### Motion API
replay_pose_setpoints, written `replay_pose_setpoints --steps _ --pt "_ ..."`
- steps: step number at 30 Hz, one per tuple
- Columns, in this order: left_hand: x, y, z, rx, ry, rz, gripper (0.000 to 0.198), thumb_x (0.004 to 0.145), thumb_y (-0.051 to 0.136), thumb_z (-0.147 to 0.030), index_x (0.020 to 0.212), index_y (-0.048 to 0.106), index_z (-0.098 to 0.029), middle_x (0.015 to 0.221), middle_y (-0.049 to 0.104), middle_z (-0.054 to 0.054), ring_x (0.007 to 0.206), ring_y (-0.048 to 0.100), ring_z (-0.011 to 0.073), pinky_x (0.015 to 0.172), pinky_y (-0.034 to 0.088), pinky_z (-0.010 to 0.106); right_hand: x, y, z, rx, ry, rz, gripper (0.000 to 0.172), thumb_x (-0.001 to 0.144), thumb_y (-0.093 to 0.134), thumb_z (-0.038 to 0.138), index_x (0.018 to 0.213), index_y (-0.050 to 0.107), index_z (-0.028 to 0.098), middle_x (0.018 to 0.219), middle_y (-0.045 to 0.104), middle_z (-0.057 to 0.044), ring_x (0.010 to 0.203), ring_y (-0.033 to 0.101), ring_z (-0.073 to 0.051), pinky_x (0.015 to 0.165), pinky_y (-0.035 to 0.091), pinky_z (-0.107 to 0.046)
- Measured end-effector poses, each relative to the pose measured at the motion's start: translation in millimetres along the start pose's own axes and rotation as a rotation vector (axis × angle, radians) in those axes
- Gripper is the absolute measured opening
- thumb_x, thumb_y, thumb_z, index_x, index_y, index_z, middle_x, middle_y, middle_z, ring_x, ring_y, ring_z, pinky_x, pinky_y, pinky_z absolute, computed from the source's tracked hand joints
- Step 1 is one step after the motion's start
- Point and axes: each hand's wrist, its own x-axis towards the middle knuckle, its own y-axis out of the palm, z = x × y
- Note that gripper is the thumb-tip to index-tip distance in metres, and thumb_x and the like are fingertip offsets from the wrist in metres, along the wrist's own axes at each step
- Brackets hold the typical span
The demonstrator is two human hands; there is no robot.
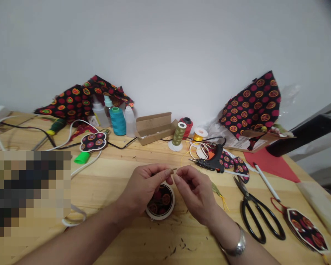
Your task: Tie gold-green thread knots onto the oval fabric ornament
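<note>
Head view: the left hand [146, 184] pinches a small thin piece [174, 169] between thumb and forefinger. The right hand [194, 193] is just beside it, thumb and fingertips drawn in toward the free end; I cannot tell whether they grip it or a fine thread. The piece lies across the gap between the hands, its long axis running roughly left to right, its body nearer the left hand; it is too small to identify.

Nearer the wearer, below the fingertips, a round case [164, 202] covered in patterned cloth lies flat on the table [132, 239], closer to the left hand, which partly hides it. Whether they touch is unclear. Right of the right hand lie a yellow-green tassel [215, 188] and scissors [247, 197]; beyond it is a glue gun [215, 161].
</note>
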Motion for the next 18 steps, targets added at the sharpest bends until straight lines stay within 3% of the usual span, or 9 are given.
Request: replay_pose_setpoints --steps 4,10,15,18 --pt "0.4 -0.6 -1.7 0.016 -0.001 0.028 0.025 0.071 0.064 -0.037 0.058 0.062 -0.015 0.046 0.049 -0.006 0.037 0.029 0.0042 0.038 0.022 0.018 2.4 -1.2 1.3 0.166 0.047 -0.043 0.016 0.085 0.046 0.03 0.075 0.049 0.017 0.059 0.045 0.003 0.051 0.036 -0.008 0.045 0.031 -0.019" --pt "0.2 -0.8 -4.0 0.017 0.008 0.058 0.025 0.072 0.062 -0.036 0.058 0.063 -0.015 0.047 0.049 -0.005 0.038 0.029 0.0043 0.04 0.023 0.018 7.5 0.0 -8.6 0.407 0.169 -0.065 0.022 0.083 0.047 0.034 0.097 0.048 0.018 0.053 0.034 0.008 0.047 0.03 -0.009 0.042 0.025 -0.019" --pt "0.3 0.1 -3.3 0.025 0.001 0.012 0.024 0.07 0.064 -0.037 0.059 0.063 -0.016 0.052 0.054 -0.004 0.039 0.029 0.0043 0.038 0.024 0.018 9.6 -1.9 -7.2 0.382 0.211 -0.057 0.029 0.081 0.05 0.037 0.1 0.053 0.016 0.051 0.031 0.008 0.045 0.027 -0.008 0.041 0.022 -0.019" --pt "0.9 -0.6 -2.9 0.041 0.024 -0.005 0.024 0.07 0.064 -0.038 0.059 0.064 -0.016 0.052 0.053 -0.004 0.039 0.029 0.0042 0.038 0.022 0.018 10.7 -2.1 -3.3 0.294 0.187 -0.083 0.028 0.08 0.05 0.038 0.094 0.058 0.014 0.053 0.037 0.006 0.047 0.033 -0.009 0.042 0.026 -0.02"
